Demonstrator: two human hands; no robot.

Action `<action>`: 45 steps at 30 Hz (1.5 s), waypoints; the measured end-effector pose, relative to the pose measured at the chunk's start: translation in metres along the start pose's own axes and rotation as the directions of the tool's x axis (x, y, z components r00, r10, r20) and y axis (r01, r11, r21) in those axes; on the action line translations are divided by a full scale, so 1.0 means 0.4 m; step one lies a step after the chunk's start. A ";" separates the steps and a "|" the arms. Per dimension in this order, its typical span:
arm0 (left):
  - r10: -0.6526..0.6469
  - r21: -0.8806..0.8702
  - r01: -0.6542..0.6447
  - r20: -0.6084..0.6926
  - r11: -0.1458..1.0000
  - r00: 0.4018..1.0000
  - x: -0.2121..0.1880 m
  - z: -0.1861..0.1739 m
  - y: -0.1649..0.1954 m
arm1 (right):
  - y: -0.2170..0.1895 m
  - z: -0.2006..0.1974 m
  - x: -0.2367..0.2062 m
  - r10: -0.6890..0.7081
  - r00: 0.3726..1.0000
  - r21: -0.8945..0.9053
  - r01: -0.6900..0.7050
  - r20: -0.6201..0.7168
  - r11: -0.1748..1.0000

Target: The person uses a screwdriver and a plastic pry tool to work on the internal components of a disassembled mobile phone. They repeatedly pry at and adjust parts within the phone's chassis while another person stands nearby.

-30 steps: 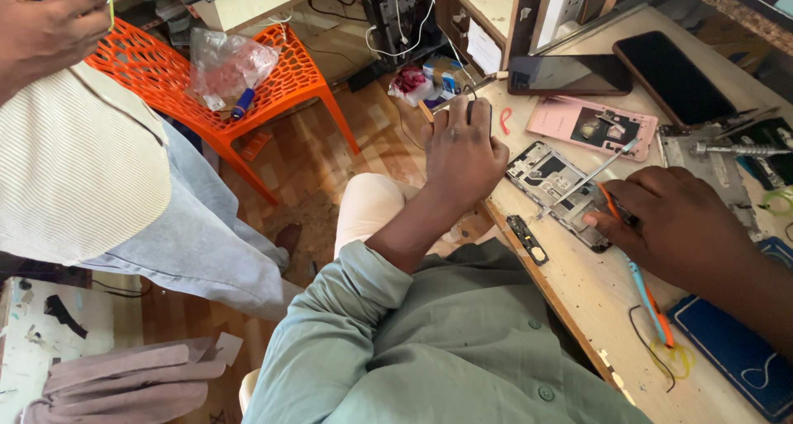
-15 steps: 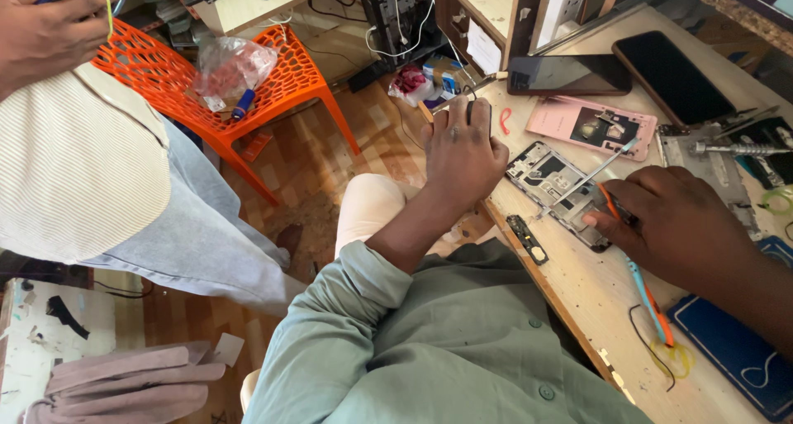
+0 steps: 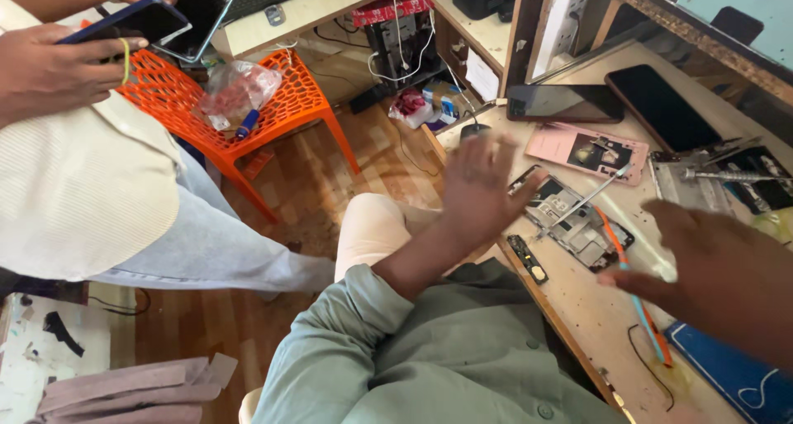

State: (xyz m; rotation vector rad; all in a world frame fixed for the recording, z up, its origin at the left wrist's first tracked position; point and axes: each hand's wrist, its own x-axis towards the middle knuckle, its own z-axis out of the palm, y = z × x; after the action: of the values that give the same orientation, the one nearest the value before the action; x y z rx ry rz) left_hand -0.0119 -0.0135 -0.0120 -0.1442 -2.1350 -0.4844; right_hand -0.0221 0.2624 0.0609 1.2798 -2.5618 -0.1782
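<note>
Cluttered wooden workbench (image 3: pixel 578 308) along the right, wood floor below. Left hand (image 3: pixel 483 188) raised, blurred, fingers spread, holding nothing, just beside the opened phone chassis (image 3: pixel 574 217). Right hand (image 3: pixel 710 267) open too, fingers loosely extended, hovering over the orange-and-blue tool (image 3: pixel 636 300) lying on the bench. Metal tweezers (image 3: pixel 591 197) across the chassis; pink back cover (image 3: pixel 588 151) and two dark phones (image 3: pixel 566 103) beyond. Far left, another person's hand gripping a blue phone (image 3: pixel 116 29) above an orange stool (image 3: pixel 273 114).
</note>
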 end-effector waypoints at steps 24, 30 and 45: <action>0.035 -0.207 0.040 0.345 0.977 0.938 -0.018 0.011 0.117 | -0.013 -0.002 0.016 0.246 0.662 0.079 -0.420 0.708 0.904; 0.122 -0.210 -0.062 0.290 0.976 0.949 -0.021 0.014 0.096 | 0.023 0.007 0.007 0.328 0.763 0.009 -0.400 0.558 0.916; 0.041 -0.210 0.101 0.580 0.973 0.814 -0.007 0.037 0.108 | 0.043 0.002 0.019 0.374 0.694 -0.020 -0.460 0.616 0.888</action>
State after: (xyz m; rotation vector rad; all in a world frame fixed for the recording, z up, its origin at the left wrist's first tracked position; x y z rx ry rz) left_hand -0.0097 0.0322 -0.0094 -0.4419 -2.6769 -0.7887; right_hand -0.0400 0.2665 0.0653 0.6881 -3.4009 -0.3773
